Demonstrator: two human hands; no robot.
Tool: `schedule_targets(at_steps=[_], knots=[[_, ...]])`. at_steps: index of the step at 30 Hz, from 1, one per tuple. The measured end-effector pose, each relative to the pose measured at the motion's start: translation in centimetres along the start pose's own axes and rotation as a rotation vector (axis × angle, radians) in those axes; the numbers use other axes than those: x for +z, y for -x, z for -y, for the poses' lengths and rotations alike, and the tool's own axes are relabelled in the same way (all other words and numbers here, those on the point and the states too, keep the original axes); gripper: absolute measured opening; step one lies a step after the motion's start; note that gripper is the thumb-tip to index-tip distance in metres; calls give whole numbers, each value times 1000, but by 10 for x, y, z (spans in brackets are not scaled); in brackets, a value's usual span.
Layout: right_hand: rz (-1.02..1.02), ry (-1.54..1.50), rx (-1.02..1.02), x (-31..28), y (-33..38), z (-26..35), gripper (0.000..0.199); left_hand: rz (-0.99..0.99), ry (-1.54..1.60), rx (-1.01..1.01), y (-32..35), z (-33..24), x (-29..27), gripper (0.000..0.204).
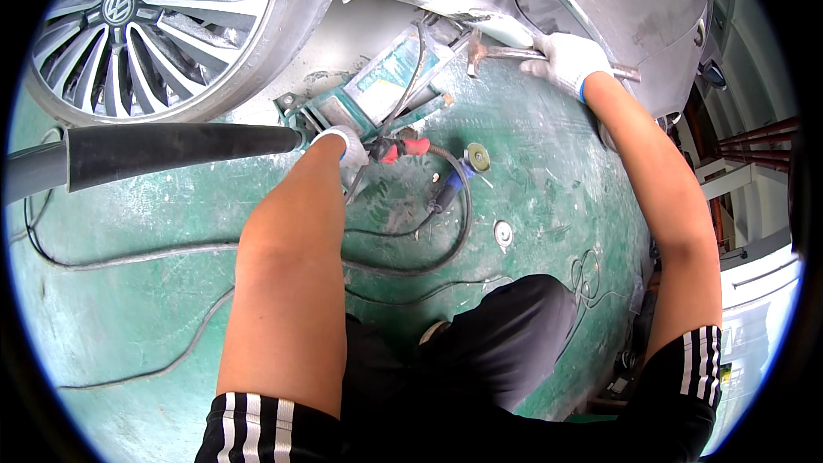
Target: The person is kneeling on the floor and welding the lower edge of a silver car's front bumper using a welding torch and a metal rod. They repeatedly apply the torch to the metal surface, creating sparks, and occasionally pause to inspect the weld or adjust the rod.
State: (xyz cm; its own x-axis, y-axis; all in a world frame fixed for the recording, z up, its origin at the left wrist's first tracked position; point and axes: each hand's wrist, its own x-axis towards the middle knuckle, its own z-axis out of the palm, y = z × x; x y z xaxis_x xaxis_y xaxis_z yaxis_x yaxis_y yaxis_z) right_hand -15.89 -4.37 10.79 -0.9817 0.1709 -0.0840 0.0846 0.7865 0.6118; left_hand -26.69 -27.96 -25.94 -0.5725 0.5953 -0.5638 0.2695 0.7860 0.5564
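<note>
My right hand (573, 62), in a white knit glove with a blue cuff, is closed round the handle of a hammer (504, 53). The hammer's head points left, just below the car's grey lower body edge (501, 27). My left hand (350, 151), also gloved, is low by the front of a floor jack (390, 77), beside the end of its black-sleeved handle (184, 153). Right next to this hand lies a red and black tool grip (403, 149) with a thick cable. My forearm hides most of the left fingers, so their grip does not show.
A car wheel (154, 34) stands at the upper left. On the green floor (514, 231) lie a blue angle grinder (454, 184) with a yellowish disc, a small round disc (503, 234) and several cables (137, 259). My bent knee (531, 317) is near the lower middle.
</note>
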Motion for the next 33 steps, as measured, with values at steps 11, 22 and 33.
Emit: schedule_targets(at_steps=[11, 22, 33], knots=[[18, -61, -31, -8, 9, -14, 53, -9, -17, -3, 1, -6, 1, 47], [22, -85, 23, 4, -1, 0, 48, -1, 28, -21, 7, -4, -2, 49], [9, -91, 59, 1, -3, 20, 50, -8, 9, -13, 0, -4, 1, 54]])
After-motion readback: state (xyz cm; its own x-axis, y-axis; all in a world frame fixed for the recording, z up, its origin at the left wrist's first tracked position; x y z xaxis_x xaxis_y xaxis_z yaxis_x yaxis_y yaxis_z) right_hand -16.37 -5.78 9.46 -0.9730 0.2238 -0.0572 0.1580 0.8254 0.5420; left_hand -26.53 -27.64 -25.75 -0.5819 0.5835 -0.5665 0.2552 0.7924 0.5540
